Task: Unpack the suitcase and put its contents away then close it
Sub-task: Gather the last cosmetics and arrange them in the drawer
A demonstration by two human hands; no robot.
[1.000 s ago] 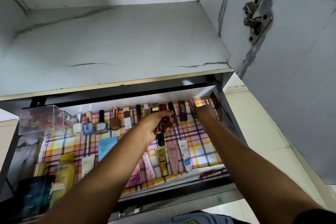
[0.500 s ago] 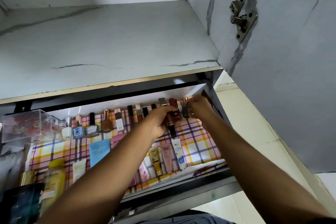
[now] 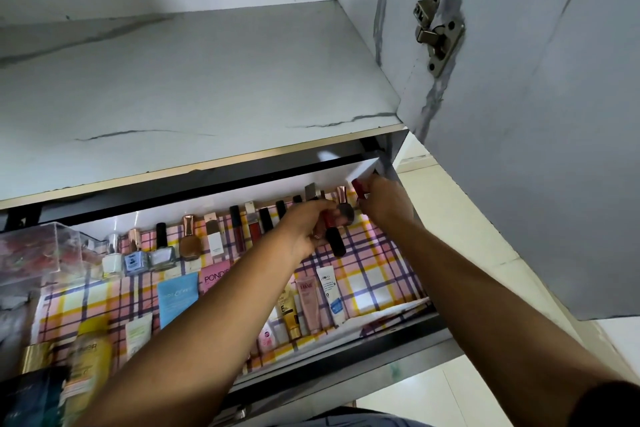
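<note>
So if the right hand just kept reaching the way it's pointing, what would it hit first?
Probably the drawer's white back wall. The right hand, gripping a dark red tube, is already at the far right corner; depth is unclear.

2 hands, 1 drawer, 1 clear box.

The scene is evenly and rather dimly lit, with the brightest light seen on the white back wall of the drawer and on the checked liner near its right end, while the black frame above the drawer is left in deep shadow. A small glare patch is seen on the dark frame just under the shelf, and soft reflections are carried by the clear box at the left. The lower left corner is smeared by blur, so that the yellow bottle and dark packet there cannot be read, and straight edges are bent by wide-angle distortion toward the borders.
</note>
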